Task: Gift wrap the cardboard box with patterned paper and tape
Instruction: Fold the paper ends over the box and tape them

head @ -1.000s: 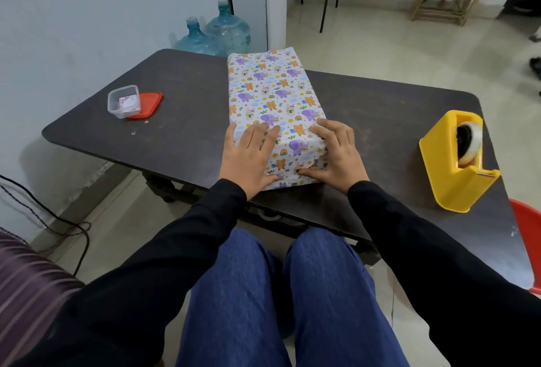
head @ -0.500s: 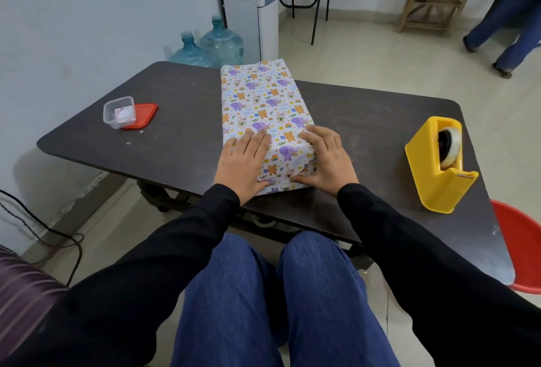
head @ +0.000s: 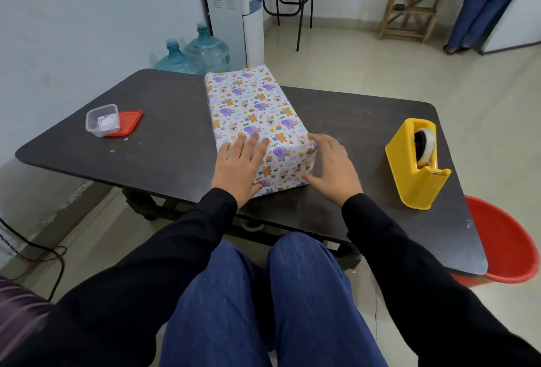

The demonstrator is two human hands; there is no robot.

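Note:
A long box wrapped in white paper with purple elephants and orange bears (head: 254, 109) lies lengthwise on the dark table (head: 164, 132), its near end towards me. My left hand (head: 238, 167) lies flat on the near left top of the box, fingers spread. My right hand (head: 332, 167) is at the near right corner, fingers curled against the side and thumb at the bottom edge; it looks slightly blurred. A yellow tape dispenser (head: 417, 161) with a clear tape roll stands on the table to the right, apart from both hands.
A small clear container (head: 102, 119) sits beside its red lid (head: 126, 123) at the table's left. A red tub (head: 506, 243) stands on the floor at the right. Water bottles (head: 193, 53) and a dispenser stand behind the table. A person's legs show at the far right.
My right hand has slid from the top of the box to its near right corner and side. The left hand stays flat on top. The camera has tilted upward.

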